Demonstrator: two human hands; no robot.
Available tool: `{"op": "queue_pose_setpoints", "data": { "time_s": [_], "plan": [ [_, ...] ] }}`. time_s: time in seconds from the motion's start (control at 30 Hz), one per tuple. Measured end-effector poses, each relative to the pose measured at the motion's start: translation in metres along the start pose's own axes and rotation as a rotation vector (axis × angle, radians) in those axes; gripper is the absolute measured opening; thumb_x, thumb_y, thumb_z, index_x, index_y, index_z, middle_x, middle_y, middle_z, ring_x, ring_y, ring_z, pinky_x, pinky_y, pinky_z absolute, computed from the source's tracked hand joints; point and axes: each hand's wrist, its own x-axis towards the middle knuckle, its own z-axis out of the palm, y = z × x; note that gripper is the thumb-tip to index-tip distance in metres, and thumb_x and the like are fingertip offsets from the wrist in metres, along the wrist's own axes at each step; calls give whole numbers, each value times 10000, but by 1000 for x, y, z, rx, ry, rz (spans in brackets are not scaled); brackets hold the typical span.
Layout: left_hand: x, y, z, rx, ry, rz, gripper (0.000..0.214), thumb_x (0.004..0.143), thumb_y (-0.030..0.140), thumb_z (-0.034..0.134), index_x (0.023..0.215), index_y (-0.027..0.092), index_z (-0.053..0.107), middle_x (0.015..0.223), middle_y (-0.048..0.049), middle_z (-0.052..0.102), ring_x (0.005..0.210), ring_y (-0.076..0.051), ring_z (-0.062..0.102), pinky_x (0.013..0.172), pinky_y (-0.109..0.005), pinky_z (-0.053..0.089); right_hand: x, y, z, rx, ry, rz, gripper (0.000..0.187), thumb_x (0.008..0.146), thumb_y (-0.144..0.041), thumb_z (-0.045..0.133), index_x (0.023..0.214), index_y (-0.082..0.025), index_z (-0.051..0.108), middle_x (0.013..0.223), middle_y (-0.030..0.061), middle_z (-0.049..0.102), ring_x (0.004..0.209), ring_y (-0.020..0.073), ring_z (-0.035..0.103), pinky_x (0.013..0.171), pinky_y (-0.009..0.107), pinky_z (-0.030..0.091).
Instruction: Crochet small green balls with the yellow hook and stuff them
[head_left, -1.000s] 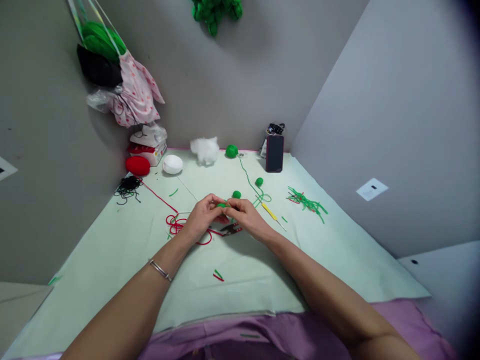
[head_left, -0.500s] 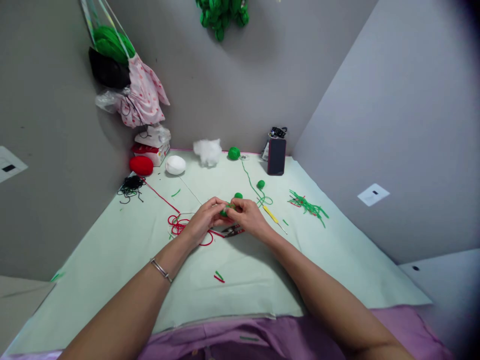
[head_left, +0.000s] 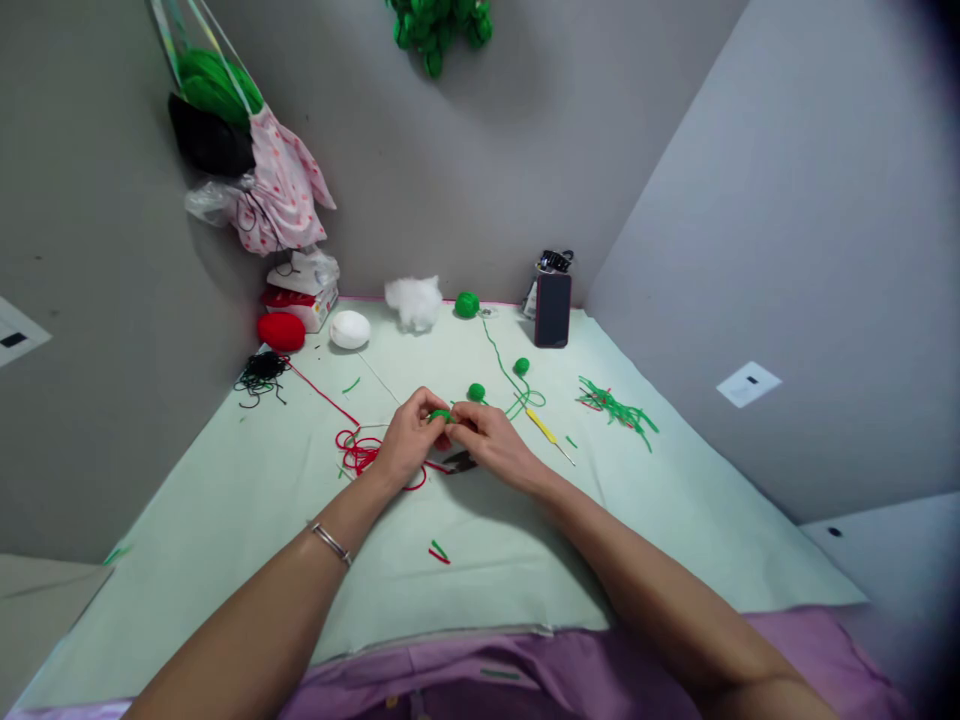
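Note:
Between my fingertips is a small green yarn piece [head_left: 441, 416], mostly covered by the fingers. My left hand [head_left: 409, 435] pinches it from the left, its fingers closed. From the right, my right hand [head_left: 491, 440] has thumb and fingers pressed together on the same piece. Partly under my hands lie dark-bladed thread snips [head_left: 460, 462]. Loose loops of red yarn [head_left: 358, 452] are beside my left wrist. Just beyond my right hand sits a small green yarn ball [head_left: 476, 392]. A yellow-handled crochet hook [head_left: 541, 426] lies to the right of that hand.
Along the back stand a red yarn ball [head_left: 282, 331], a white yarn ball [head_left: 349, 329], white stuffing [head_left: 415, 303], a green yarn ball [head_left: 466, 304] and a phone [head_left: 553, 310]. Green yarn scraps [head_left: 616, 410] lie right, tangled black yarn [head_left: 262, 371] left. A pink dotted bag [head_left: 283, 185] hangs on the wall.
My hands have shifted slightly left and turned the green piece between the fingers. The small green ball beyond them now shows more fully.

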Motion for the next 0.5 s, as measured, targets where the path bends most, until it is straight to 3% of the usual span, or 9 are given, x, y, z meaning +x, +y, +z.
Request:
{"op": "queue_pose_setpoints", "data": {
  "time_s": [0.17, 0.23, 0.37, 0.5],
  "plan": [
    [1, 5, -5, -1, 74, 30, 340, 987, 355, 670, 1270, 167, 651, 1248, -103, 691, 1030, -242, 703, 869, -449, 613, 5, 1, -5, 44, 58, -8, 162, 829, -303, 731, 728, -195, 665, 768, -19, 508, 715, 139, 441, 675, 279, 342],
    [2, 10, -10, -23, 109, 48, 341, 990, 365, 664, 1267, 167, 652, 1244, -103, 692, 1028, -242, 703, 870, -450, 611, 4, 1, -12, 102, 31, 18, 237, 821, -397, 767, 768, -196, 652, 760, -22, 529, 673, 130, 434, 628, 269, 344],
    [4, 16, -22, -67, 201, 68, 359, 992, 373, 659, 1289, 172, 643, 1271, -108, 683, 1051, -250, 698, 884, -461, 607, -3, -2, -25, 241, -63, 75, 358, 906, -542, 671, 852, -192, 622, 601, -54, 508, 516, 104, 368, 505, 254, 266],
    [5, 18, -30, -95, 242, 53, 366, 989, 367, 665, 1298, 173, 641, 1290, -111, 677, 1071, -256, 695, 896, -469, 606, -9, -8, -36, 354, -65, 42, 347, 914, -532, 678, 888, -188, 643, 540, -86, 416, 491, 90, 301, 491, 253, 221]
  ]
}}
